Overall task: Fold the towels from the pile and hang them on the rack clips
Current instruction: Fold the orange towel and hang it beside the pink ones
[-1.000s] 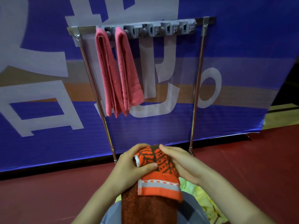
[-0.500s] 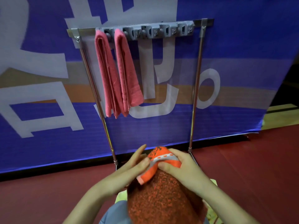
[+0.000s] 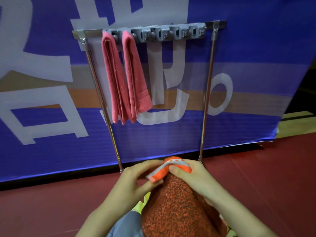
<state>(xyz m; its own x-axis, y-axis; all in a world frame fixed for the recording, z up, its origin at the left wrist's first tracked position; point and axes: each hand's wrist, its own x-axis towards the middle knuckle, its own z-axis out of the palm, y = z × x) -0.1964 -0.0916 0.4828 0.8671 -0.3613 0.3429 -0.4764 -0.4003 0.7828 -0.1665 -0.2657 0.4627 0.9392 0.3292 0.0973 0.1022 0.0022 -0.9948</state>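
An orange towel (image 3: pixel 172 207) is held low in the frame, close to the body, with both hands clamped on its far end. The left hand (image 3: pixel 136 177) is pinched on the smooth banded hem (image 3: pixel 160 171), thumb below and fingers above; the right hand (image 3: pixel 191 175) is closed over the top of the same end, thumb pressed into the fabric. The hands are set close together on the towel, nearly touching. It is judged that the end is being gathered into a narrow bunch so that it can be pushed into a clip, the fold itself appearing finished.

The rack (image 3: pixel 207 93) stands just beyond the hands, against a blue banner (image 3: pixel 256 48), its feet on the red floor (image 3: pixel 265 177). Two pink towels (image 3: pixel 126 77), folded lengthwise, are hung side by side from the two leftmost clips of the grey clip strip (image 3: pixel 171 34); their lower ends are touching. The clips to the right are unoccupied, and the one next to the pink towels is judged the likely target. A lift well upward from the present position will be required.

Yellow-green cloth (image 3: pixel 145 200) is visible beneath the orange towel; whether it belongs to the pile cannot be told.

Large white characters are printed on the banner, but they are cropped and cannot be read. No brand or label is legible on the towels or rack.
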